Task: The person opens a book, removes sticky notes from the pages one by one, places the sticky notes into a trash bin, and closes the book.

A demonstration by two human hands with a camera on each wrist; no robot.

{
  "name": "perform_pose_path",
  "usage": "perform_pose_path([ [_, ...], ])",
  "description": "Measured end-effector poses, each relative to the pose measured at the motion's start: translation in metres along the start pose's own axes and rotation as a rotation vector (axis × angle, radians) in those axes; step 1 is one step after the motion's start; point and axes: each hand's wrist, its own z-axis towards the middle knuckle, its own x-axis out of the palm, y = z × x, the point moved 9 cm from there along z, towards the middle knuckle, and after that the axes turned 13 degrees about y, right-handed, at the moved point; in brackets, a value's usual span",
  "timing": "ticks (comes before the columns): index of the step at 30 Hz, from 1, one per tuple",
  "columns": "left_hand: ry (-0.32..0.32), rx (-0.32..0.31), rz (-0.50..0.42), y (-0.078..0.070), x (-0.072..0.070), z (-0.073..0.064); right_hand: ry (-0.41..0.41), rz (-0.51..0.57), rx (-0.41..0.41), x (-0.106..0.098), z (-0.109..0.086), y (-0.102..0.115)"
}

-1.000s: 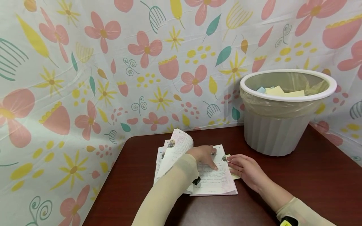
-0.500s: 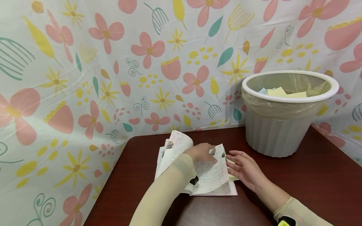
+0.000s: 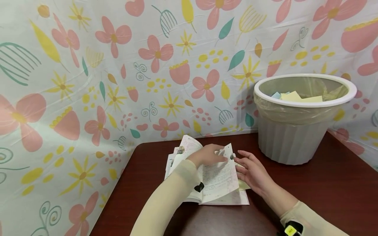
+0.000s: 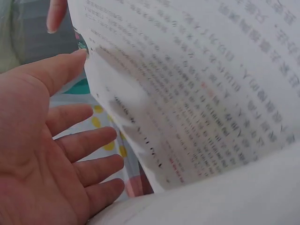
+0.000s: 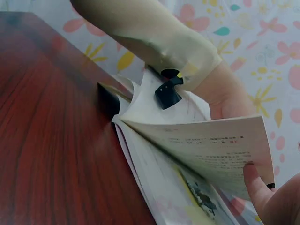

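Note:
An open book [image 3: 218, 198] lies on the dark red table, one printed page [image 3: 220, 178] raised along its right edge. Over that page reaches my left hand [image 3: 206, 154], fingers spread. In the left wrist view my left hand [image 4: 56, 122] shows its palm, the thumb tip right at the page's edge. My right hand [image 3: 252, 170] stands at the right edge of the page, fingers loosely extended. The right wrist view shows a digit [image 5: 255, 183] of it against the raised page. Pale yellow paper [image 3: 243, 185] sticks out from the book under the right hand.
A grey ribbed bin [image 3: 290, 141] with a clear liner stands at the back right of the table [image 3: 322, 183]. Yellow paper [image 3: 291, 96] and blue paper [image 3: 276, 95] lie in it. A flowered cloth [image 3: 165, 82] hangs behind.
The right-hand page has gone from lying flat to raised, exposing the sheet beneath. My left hand has drawn slightly left and up; the right hand has shifted slightly up toward the page's edge.

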Motion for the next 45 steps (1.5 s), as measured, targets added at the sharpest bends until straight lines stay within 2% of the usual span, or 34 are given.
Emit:
perform_pose_path([
  [6,-0.061,0.052,-0.117,0.006,-0.01,-0.008,-0.014,-0.031,0.008,0.007,0.006,0.002],
  [9,-0.069,0.072,-0.19,0.011,-0.013,-0.015,-0.003,-0.038,0.007,0.013,0.01,0.002],
  [15,0.001,0.167,-0.291,0.008,-0.013,-0.03,0.015,-0.038,-0.001,0.022,0.016,0.003],
  [18,0.025,0.177,-0.327,0.011,-0.014,-0.04,0.017,-0.045,-0.003,0.027,0.019,0.003],
  [23,0.027,0.191,-0.377,0.023,-0.018,-0.059,0.025,-0.075,-0.002,0.037,0.026,0.002],
  [28,0.027,0.169,-0.406,0.036,-0.02,-0.079,0.032,-0.122,0.0,0.046,0.032,0.001],
  [34,0.075,0.196,-0.4,0.043,-0.011,-0.096,0.047,-0.154,0.013,0.056,0.039,-0.003],
  [37,0.08,0.208,-0.342,0.048,-0.005,-0.102,0.061,-0.169,0.02,0.061,0.042,-0.006],
  [41,0.044,0.177,-0.262,0.058,-0.001,-0.11,0.068,-0.183,0.014,0.065,0.045,-0.007],
  [45,0.023,0.127,-0.225,0.07,0.002,-0.121,0.074,-0.198,0.011,0.07,0.048,-0.009],
])
